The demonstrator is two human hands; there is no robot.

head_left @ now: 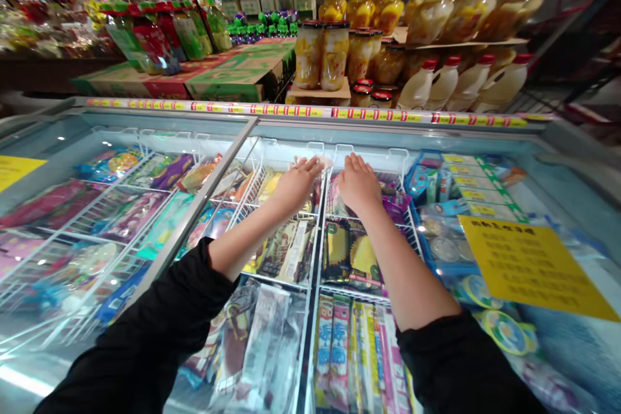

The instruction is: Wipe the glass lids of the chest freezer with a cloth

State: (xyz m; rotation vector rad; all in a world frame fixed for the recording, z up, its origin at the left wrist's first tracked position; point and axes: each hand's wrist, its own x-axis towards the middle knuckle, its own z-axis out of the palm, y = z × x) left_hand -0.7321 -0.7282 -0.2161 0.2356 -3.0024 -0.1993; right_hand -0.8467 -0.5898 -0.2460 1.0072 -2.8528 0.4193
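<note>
My left hand (303, 181) reaches over the far part of the chest freezer's glass lid (286, 142). Its fingers lie over a pale, crumpled cloth (324, 162), which shows at the fingertips and is mostly covered. Beside it, my right hand (359, 184) is open, palm down, with fingers stretched out and nothing visible in it; it appears to rest on the glass. Below the glass, white wire baskets (315, 272) hold wrapped ice creams, among them dark packets (337, 246) and upright, colourful ice pops (339, 349).
A metal lid frame (194, 207) runs slantwise left of my hands. A yellow paper sign (531, 265) lies on the right. Price labels (301, 111) line the freezer's back edge. Behind stand jars of fruit (323, 55), white jugs (444, 84) and cartons (228, 71).
</note>
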